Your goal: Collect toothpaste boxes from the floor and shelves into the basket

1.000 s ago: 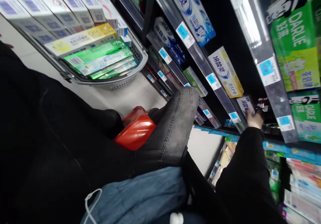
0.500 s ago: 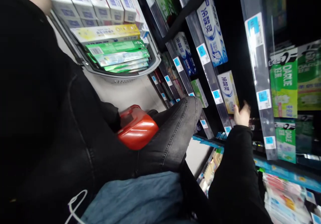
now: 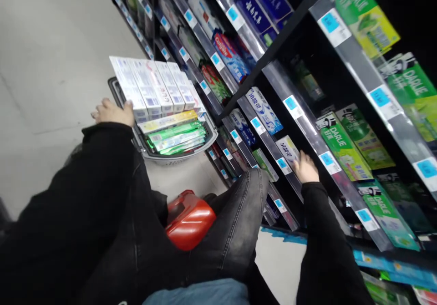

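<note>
Toothpaste box [image 3: 287, 149], one, white with a yellow side. Location: on a shelf [image 3: 271, 145] of the rack, behind the clear front strip, next along from a blue-and-white box [image 3: 264, 109].

Right hand [image 3: 306, 167]: at the near end of the toothpaste box, thumb side against it, fingers bent. Whether they grasp the box or only touch it, cannot tell.

Left hand [image 3: 113, 113]: at the side of the basket [image 3: 212, 134], fingers spread and gripping nothing visible; thumb just beside the white boxes [image 3: 153, 86].

Basket contents: white boxes upright in a row; one yellow box [image 3: 169, 121] and several green boxes [image 3: 175, 139] lying in front.

Shelf above: green-and-yellow boxes [image 3: 344, 148].

Handling note, by judgement: thumb and fingertips are best set on opposite faces, with light pressure, as thin card probably dents. The front strip could catch a low corner; keeping the box square to the shelf should avoid this.
</note>
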Demonstrator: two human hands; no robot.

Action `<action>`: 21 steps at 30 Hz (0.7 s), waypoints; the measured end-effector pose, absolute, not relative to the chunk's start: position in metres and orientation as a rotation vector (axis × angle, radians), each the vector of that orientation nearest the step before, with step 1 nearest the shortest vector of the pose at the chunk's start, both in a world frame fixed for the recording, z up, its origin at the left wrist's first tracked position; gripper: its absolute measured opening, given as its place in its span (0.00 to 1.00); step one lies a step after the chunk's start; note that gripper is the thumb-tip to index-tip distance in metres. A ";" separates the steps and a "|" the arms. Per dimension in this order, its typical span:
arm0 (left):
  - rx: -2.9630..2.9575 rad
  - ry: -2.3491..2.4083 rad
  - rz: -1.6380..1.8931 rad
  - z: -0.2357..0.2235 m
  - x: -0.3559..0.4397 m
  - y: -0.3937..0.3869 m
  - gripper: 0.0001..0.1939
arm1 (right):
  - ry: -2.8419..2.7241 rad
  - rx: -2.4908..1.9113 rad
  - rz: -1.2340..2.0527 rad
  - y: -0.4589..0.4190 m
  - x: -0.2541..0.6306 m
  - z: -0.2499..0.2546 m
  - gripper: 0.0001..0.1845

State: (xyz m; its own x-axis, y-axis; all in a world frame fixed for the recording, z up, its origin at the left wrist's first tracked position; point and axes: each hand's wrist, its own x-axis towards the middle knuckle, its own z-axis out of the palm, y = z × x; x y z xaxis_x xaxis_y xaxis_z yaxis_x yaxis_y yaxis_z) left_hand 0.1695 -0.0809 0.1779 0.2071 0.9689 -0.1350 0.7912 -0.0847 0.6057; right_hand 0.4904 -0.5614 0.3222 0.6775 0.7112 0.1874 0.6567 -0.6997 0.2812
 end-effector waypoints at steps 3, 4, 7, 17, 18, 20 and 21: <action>1.890 1.679 0.457 0.187 0.168 -0.100 0.33 | 1.400 2.483 0.655 -0.558 0.454 0.343 0.25; 1.948 1.646 0.455 0.189 0.166 -0.107 0.33 | 1.442 2.462 0.754 -0.558 0.446 0.354 0.23; 2.137 1.511 0.424 0.190 0.163 -0.128 0.29 | 1.243 2.574 1.225 -0.563 0.441 0.395 0.23; 2.446 1.065 -0.176 0.175 0.150 -0.170 0.19 | 1.658 2.581 1.133 -0.526 0.443 0.448 0.22; 2.464 1.048 -0.208 0.175 0.149 -0.176 0.18 | 1.699 2.593 1.082 -0.509 0.444 0.449 0.22; 2.492 1.023 -0.255 0.176 0.147 -0.191 0.16 | 1.728 2.656 0.940 -0.466 0.456 0.454 0.23; 2.505 1.012 -0.275 0.176 0.146 -0.199 0.16 | 1.698 2.712 0.850 -0.443 0.466 0.459 0.24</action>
State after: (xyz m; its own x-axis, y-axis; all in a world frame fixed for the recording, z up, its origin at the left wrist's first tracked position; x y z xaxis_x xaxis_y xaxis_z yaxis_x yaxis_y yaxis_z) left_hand 0.1458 -0.1987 0.1759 0.7151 0.6148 -0.3326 0.6986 -0.6455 0.3087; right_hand 0.4665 -0.4425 0.4586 0.3469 0.7908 0.5042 0.8775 -0.4635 0.1233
